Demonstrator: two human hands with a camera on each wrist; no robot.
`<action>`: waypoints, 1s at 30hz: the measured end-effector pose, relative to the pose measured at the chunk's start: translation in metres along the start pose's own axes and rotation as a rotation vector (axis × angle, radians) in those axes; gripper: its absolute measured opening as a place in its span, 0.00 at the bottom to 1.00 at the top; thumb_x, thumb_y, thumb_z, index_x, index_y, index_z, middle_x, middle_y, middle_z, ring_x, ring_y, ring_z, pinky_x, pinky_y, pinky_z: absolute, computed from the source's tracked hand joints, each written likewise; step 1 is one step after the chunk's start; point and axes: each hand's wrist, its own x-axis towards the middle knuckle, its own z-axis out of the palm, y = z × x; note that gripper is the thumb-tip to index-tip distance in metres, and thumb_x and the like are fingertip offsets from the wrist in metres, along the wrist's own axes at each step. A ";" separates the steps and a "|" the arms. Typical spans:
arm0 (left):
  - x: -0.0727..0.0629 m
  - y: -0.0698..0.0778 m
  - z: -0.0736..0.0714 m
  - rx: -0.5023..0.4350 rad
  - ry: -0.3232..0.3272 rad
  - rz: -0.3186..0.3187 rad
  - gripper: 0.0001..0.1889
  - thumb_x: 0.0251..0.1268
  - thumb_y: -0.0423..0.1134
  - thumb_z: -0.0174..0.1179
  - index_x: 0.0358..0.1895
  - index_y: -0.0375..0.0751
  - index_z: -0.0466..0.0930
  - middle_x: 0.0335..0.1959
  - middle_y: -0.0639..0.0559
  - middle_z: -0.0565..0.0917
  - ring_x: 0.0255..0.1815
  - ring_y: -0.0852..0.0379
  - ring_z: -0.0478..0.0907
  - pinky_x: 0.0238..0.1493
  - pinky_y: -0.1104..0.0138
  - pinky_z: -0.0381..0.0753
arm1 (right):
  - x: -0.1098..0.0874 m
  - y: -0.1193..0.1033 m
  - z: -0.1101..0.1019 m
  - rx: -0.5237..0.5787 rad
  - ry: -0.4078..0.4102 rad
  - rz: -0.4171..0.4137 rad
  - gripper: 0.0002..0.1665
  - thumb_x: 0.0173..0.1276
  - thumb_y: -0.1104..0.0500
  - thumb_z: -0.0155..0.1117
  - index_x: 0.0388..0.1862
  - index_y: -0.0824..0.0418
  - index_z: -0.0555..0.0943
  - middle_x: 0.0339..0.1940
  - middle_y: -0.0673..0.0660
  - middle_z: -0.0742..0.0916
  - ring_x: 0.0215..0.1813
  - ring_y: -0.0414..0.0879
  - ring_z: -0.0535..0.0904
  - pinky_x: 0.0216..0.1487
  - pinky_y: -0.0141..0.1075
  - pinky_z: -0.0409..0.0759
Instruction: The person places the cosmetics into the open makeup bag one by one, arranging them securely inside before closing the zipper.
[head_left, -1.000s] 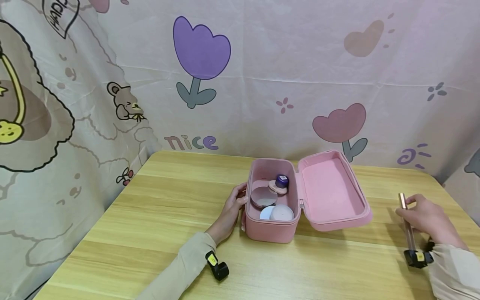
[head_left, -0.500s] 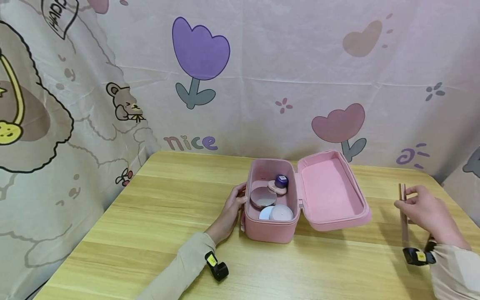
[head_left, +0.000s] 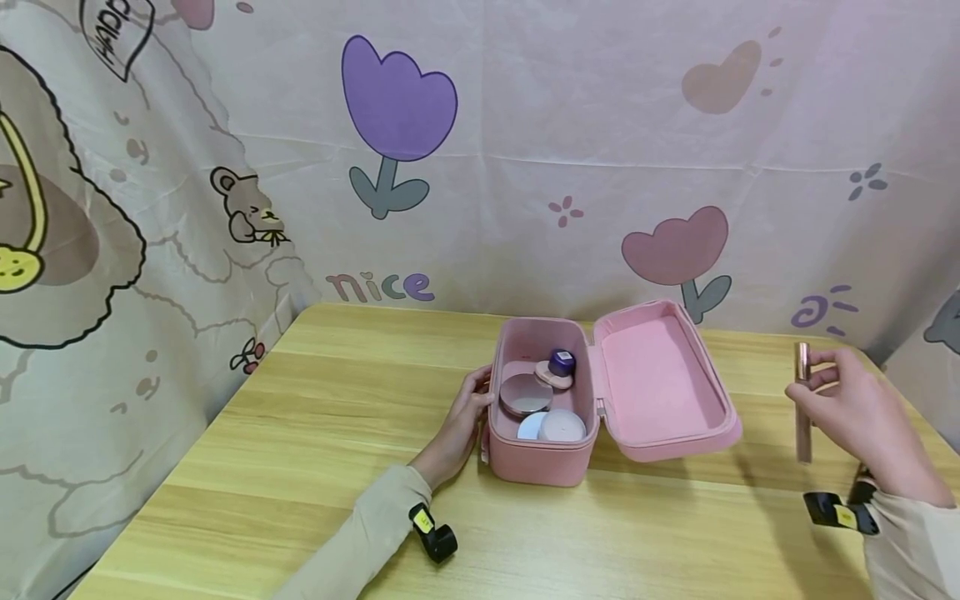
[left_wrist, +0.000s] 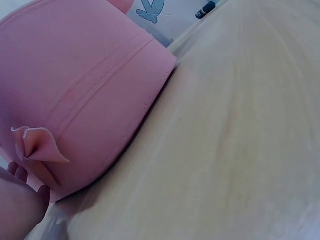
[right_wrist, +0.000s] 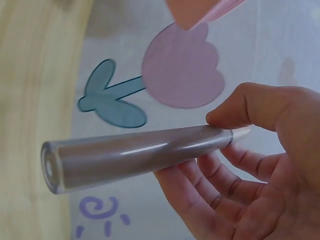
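Observation:
A pink case (head_left: 536, 462) stands on the table with its lid (head_left: 660, 383) hinged back to the right. Inside it are a round silvery compact (head_left: 525, 393), a white round container (head_left: 562, 426), a pale blue disc (head_left: 531, 426) and a small dark blue jar (head_left: 562, 362) on a pale round piece. My left hand (head_left: 453, 425) rests against the case's left wall, its fingers near a pink tab (left_wrist: 42, 147) in the left wrist view. Right of the lid, my right hand (head_left: 862, 417) pinches a lip gloss tube (right_wrist: 135, 152) near its rose-gold cap, clear end downward.
The wood-grain table (head_left: 322, 375) extends in front of and left of the case. A printed cloth (head_left: 517, 167) hangs behind it. Black wrist cameras (head_left: 435, 537) are strapped over both sleeves, near the tabletop.
My right hand has moved up and away from me, lifting the lip gloss tube and bringing it more upright. My left hand and the case have stayed put.

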 end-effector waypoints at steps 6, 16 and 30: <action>0.000 0.000 0.000 0.001 -0.001 0.009 0.33 0.64 0.39 0.43 0.72 0.33 0.50 0.70 0.30 0.53 0.71 0.38 0.52 0.70 0.53 0.48 | -0.008 -0.019 -0.006 0.010 0.060 -0.017 0.27 0.60 0.59 0.59 0.54 0.74 0.67 0.38 0.69 0.82 0.28 0.26 0.69 0.25 0.28 0.66; 0.000 0.001 0.001 0.015 0.009 0.014 0.33 0.65 0.40 0.43 0.73 0.35 0.50 0.70 0.31 0.53 0.71 0.39 0.52 0.68 0.55 0.51 | -0.025 -0.050 -0.019 0.036 0.156 -0.013 0.26 0.60 0.60 0.59 0.55 0.70 0.68 0.40 0.67 0.83 0.28 0.14 0.63 0.29 0.30 0.64; -0.001 0.001 -0.001 0.042 0.021 0.012 0.32 0.65 0.39 0.44 0.72 0.35 0.51 0.70 0.32 0.55 0.71 0.38 0.53 0.69 0.52 0.50 | -0.043 -0.078 -0.023 0.043 0.219 -0.086 0.26 0.57 0.63 0.62 0.55 0.69 0.69 0.39 0.67 0.84 0.31 0.13 0.62 0.33 0.33 0.60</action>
